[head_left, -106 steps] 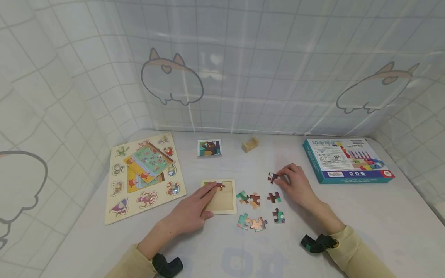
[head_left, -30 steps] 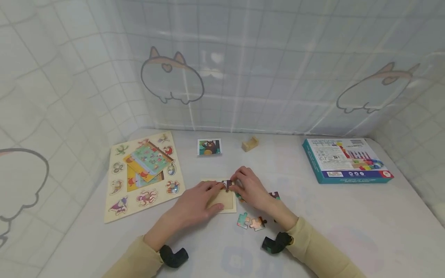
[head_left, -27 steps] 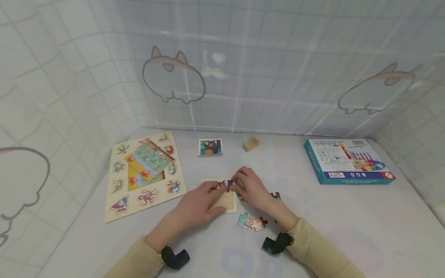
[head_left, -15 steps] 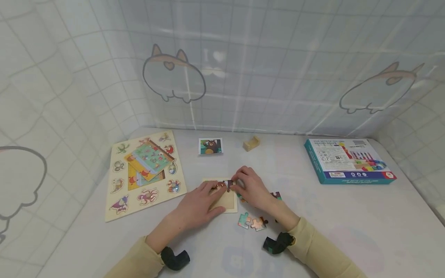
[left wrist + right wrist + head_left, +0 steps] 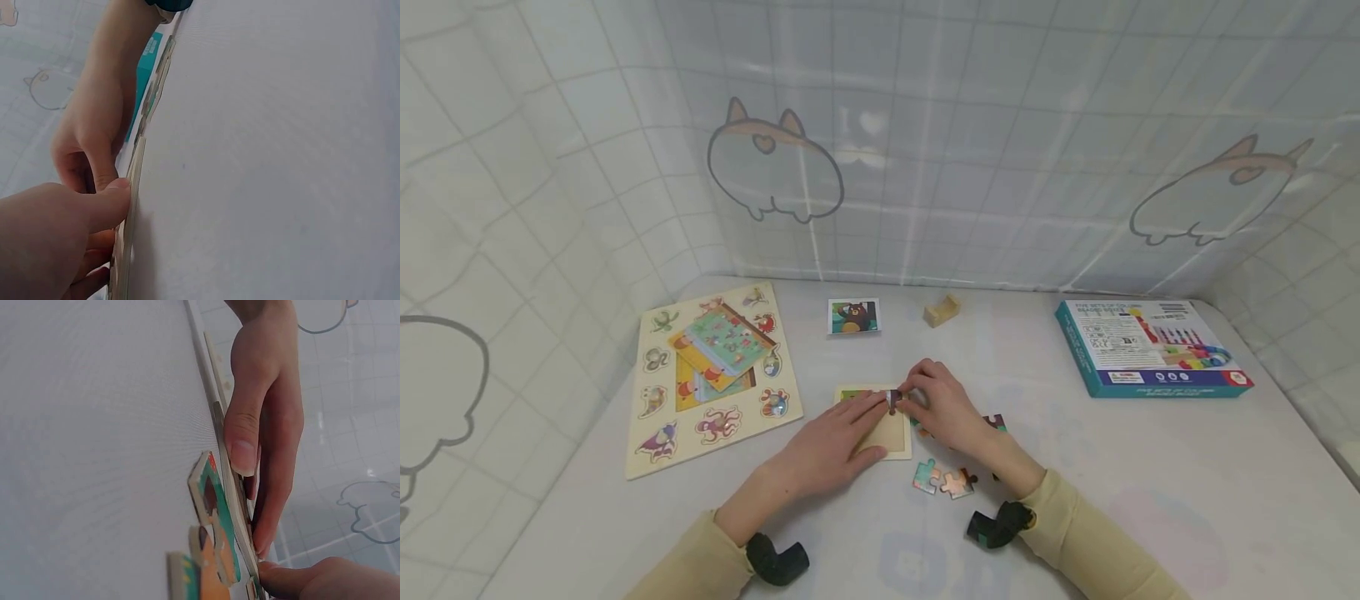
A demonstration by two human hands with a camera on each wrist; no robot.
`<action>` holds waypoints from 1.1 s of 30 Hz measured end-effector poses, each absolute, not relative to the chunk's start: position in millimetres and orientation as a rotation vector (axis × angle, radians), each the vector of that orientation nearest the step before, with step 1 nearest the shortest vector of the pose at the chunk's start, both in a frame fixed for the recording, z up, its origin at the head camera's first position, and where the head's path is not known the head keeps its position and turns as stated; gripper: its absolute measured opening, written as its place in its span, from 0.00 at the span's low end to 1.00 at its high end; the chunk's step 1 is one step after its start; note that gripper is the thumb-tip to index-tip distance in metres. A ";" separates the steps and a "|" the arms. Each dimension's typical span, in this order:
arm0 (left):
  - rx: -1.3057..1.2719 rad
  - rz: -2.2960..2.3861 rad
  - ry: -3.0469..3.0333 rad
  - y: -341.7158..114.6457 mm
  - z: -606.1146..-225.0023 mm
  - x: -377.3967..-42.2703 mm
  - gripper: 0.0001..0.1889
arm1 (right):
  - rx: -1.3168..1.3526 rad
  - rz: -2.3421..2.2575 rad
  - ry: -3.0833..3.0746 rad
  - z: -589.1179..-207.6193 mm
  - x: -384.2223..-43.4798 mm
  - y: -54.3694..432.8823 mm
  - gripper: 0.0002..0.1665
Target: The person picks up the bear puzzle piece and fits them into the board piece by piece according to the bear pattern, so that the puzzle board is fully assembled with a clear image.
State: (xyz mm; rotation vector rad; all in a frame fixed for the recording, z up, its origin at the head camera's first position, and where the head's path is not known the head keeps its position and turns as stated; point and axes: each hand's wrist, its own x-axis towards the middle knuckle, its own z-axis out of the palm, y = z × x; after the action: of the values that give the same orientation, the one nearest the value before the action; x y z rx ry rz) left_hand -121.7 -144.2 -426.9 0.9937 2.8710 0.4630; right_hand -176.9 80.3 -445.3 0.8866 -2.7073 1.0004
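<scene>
Honestly, go gentle here: the right hand [image 5: 942, 402] pinches a puzzle piece [image 5: 892, 397] at the wooden tray [image 5: 897, 450]'s top right corner, while the left hand [image 5: 831, 437] lies flat, steadying the tray on the bench [image 5: 1150, 467]. Line up tabs before pressing.

You have two hands [image 5: 835, 442] at one puzzle tray [image 5: 891, 443], one animal board [image 5: 715, 383], one bear card [image 5: 853, 317], one wooden block [image 5: 941, 311], and one box [image 5: 1150, 347].

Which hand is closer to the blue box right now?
Right. The right hand is at the puzzle tray's right edge, on the side toward the blue box, though well short of it. The left hand lies on the tray, farther from the box.
</scene>
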 end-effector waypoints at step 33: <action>1.010 0.404 2.877 -144.3 -428.9 -123.3 0.36 | 0.880 1.030 -2.688 -447.4 -178.4 81.7 0.07</action>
State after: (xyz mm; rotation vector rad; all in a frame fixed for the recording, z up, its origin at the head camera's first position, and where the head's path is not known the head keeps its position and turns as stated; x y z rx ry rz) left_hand -123.3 -144.3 -428.9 1.0097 2.8775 0.4041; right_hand -178.4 81.7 -447.4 0.8799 -2.6876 1.0302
